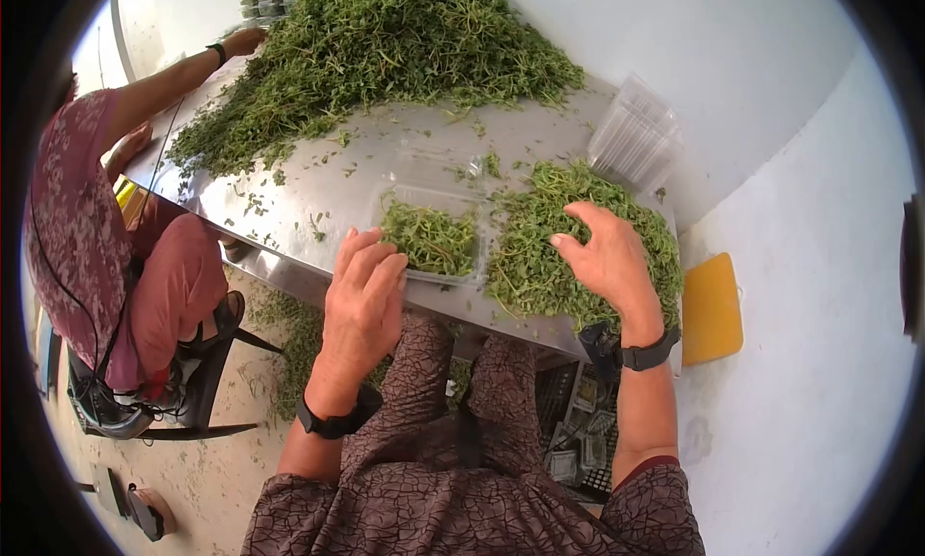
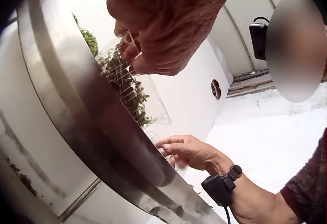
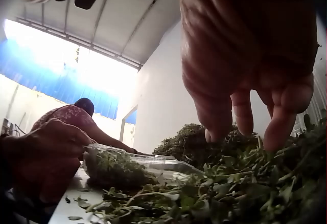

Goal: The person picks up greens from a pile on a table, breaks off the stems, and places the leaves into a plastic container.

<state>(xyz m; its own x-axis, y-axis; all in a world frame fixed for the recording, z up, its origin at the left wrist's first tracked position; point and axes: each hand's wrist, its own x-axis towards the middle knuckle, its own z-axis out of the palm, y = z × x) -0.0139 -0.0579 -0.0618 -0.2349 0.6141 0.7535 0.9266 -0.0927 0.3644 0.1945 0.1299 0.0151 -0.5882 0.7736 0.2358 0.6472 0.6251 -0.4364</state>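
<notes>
A clear plastic box (image 1: pixel 445 278) holding green leafy sprigs (image 1: pixel 434 238) lies near the table's front edge, its transparent lid tilted back behind it. My left hand (image 1: pixel 361 296) grips the box's left front corner; the left wrist view shows its thumb and fingers (image 2: pixel 134 63) curled at the rim. To the right of the box is a small heap of sprigs (image 1: pixel 540 257). Over that heap hangs my right hand (image 1: pixel 612 267), thumb and fingers apart. In the right wrist view the right hand (image 3: pixel 250 55) points its fingers down, tips close to the leaves, with nothing visibly held.
A large heap of greens (image 1: pixel 405 45) covers the table's back. Stacked empty clear boxes (image 1: pixel 636 132) stand at the back right, against the wall. Another person (image 1: pixel 106 219) sits at the left, reaching to the heap. A yellow board (image 1: pixel 711 308) leans at the right; black crates (image 1: pixel 559 392) sit below.
</notes>
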